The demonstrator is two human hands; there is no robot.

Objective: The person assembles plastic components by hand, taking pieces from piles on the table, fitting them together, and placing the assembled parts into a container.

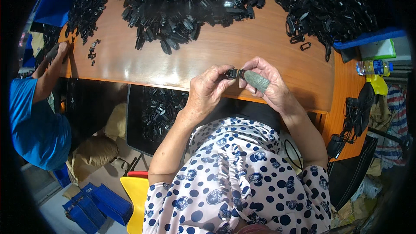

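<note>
My left hand (203, 90) and my right hand (273, 90) meet above the near edge of the wooden table. Between their fingertips is a small black plastic buckle (234, 74); the left thumb and fingers pinch one end and the right fingers the other. Whether its parts are joined I cannot tell. A grey-green knitted finger cover (257, 81) is on a digit of my right hand. Beyond the hands a big heap of black plastic pieces (173, 8) lies on the table (173, 63). Another heap, with loop-shaped black pieces (306, 46), spreads to the right.
A black tray (130, 123) of small black parts sits left, below the tabletop. At far left a person in a blue shirt (39, 121) reaches to a smaller heap (84, 13). Black cords (350, 117) and a bottle (373, 67) are right; a yellow chair (135, 195) is lower left.
</note>
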